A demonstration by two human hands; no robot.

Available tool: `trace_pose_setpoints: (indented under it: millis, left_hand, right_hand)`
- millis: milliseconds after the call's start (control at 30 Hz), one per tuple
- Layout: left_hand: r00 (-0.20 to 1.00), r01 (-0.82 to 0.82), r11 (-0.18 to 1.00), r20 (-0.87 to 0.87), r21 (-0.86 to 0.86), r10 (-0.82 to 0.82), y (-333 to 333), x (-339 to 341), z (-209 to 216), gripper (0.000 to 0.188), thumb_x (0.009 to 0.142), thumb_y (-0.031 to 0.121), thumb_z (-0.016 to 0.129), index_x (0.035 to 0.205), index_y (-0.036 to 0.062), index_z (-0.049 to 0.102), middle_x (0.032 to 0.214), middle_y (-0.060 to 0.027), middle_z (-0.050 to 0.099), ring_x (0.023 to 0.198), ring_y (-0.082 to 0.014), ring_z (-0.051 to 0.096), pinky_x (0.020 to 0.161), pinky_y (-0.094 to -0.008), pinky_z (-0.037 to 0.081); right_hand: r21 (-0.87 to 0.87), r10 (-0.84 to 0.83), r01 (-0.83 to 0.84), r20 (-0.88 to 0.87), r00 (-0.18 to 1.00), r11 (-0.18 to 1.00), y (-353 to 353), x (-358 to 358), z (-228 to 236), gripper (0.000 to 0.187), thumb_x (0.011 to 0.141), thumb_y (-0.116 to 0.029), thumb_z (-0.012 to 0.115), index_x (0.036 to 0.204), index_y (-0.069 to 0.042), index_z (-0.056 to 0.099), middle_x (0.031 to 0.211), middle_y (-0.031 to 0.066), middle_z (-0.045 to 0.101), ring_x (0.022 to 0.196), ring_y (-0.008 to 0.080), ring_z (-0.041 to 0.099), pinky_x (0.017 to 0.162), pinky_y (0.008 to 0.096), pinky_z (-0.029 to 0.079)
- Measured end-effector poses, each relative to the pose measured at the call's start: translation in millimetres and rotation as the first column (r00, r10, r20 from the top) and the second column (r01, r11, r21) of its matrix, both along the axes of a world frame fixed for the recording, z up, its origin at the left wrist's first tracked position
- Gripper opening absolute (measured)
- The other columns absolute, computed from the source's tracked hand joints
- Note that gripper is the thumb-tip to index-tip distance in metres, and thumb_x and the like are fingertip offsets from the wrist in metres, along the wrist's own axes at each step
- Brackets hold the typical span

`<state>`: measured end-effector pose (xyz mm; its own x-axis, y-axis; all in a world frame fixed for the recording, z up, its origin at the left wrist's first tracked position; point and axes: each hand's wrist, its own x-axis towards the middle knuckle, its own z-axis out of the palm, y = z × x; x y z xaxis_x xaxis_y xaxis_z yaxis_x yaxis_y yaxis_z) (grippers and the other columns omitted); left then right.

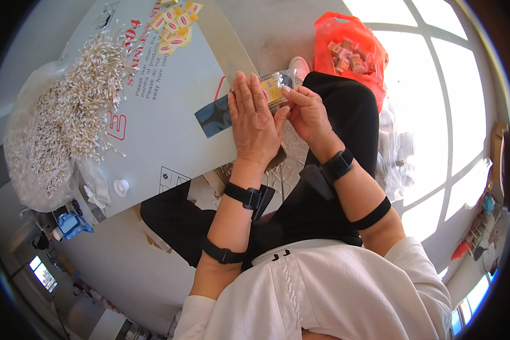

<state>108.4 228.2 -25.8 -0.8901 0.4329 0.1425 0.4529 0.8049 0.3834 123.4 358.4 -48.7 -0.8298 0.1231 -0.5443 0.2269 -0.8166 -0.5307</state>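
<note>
My right hand (pixel 310 116) pinches the near end of a clear packet of cotton swabs (pixel 273 86) with a yellow label inside, between thumb and fingers. My left hand (pixel 251 116) lies flat beside it, fingers stretched out over the table's edge, its thumb close to the packet's lower side. Part of the packet is hidden behind the left fingers. Under the left hand's outer side, a dark bluish sheet (pixel 209 120) lies on the cardboard tabletop (pixel 170 127). Each wrist wears a black strapped device.
A big heap of loose cotton swabs (pixel 90 85) spills from a clear plastic bag (pixel 25 113) at the left. Yellow printed cards (pixel 175 25) lie at the far edge. A small white cap (pixel 120 187) sits nearer. On the floor at the right stands a red plastic bag (pixel 345 34) holding filled packets.
</note>
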Motion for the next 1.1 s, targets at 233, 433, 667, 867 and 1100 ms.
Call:
trace_pose_setpoints:
  millis: [233, 433, 667, 867, 1100]
  left_hand:
    - [1.0, -0.003, 1.0, 0.007, -0.002, 0.003, 1, 1, 0, 0.083, 0.095, 0.045, 0.054, 0.152, -0.0017, 0.016, 0.157, -0.0281, 0.017, 0.146, -0.0407, 0.02, 0.117, -0.0541, 0.017]
    - [0.997, -0.059, 0.97, 0.053, 0.237, 0.047, -7, -1, 3, 0.076, 0.095, 0.034, 0.057, 0.152, 0.0006, 0.019, 0.157, -0.0284, 0.016, 0.146, -0.0421, 0.02, 0.117, -0.052, 0.018]
    - [0.915, -0.339, 0.862, -0.082, 0.376, 0.396, -119, -30, -5, 0.054, 0.089, 0.013, 0.065, 0.137, 0.0002, 0.044, 0.139, -0.0196, 0.044, 0.127, -0.0374, 0.045, 0.107, -0.0427, 0.038]
    - [0.807, -0.58, 0.793, -0.001, 0.188, 0.591, -222, -121, 23, 0.065, 0.077, 0.026, 0.078, 0.127, -0.0039, 0.05, 0.128, -0.0211, 0.05, 0.118, -0.0377, 0.047, 0.1, -0.0451, 0.041]
    - [0.705, -0.699, 0.679, -0.059, -0.224, 0.706, -242, -209, 43, 0.074, 0.073, 0.044, 0.08, 0.124, -0.0048, 0.055, 0.132, -0.0219, 0.049, 0.124, -0.039, 0.045, 0.097, -0.0517, 0.046]
  right_hand:
    - [0.083, -0.028, 0.025, 0.033, 0.999, 0.996, -4, -20, 2, 0.021, 0.091, -0.025, 0.071, 0.086, -0.004, 0.068, 0.081, 0.0041, 0.068, 0.069, 0.0126, 0.066, 0.056, 0.0237, 0.05]
    - [0.572, -0.206, 0.202, -0.058, 0.977, 0.795, -2, -19, -7, 0.025, 0.092, -0.025, 0.07, 0.093, -0.001, 0.07, 0.078, -0.0021, 0.061, 0.073, 0.0059, 0.054, 0.065, 0.0224, 0.044]
    - [0.943, 0.343, 0.264, -0.32, 0.883, 0.201, -43, -17, 59, 0.014, 0.088, 0.0, 0.064, 0.101, 0.0, 0.063, 0.092, 0.0081, 0.062, 0.075, 0.0197, 0.059, 0.069, 0.0305, 0.047]
    - [0.966, 0.667, 0.106, -0.239, 0.706, 0.235, -100, -20, 41, 0.01, 0.083, 0.004, 0.064, 0.091, -0.002, 0.063, 0.078, 0.0115, 0.059, 0.065, 0.0297, 0.061, 0.058, 0.0346, 0.049]
    - [0.977, 0.655, 0.089, -0.195, 0.73, 0.192, -122, -37, 36, 0.009, 0.082, 0.004, 0.065, 0.088, -0.003, 0.064, 0.074, 0.011, 0.058, 0.06, 0.0267, 0.059, 0.055, 0.0335, 0.046]
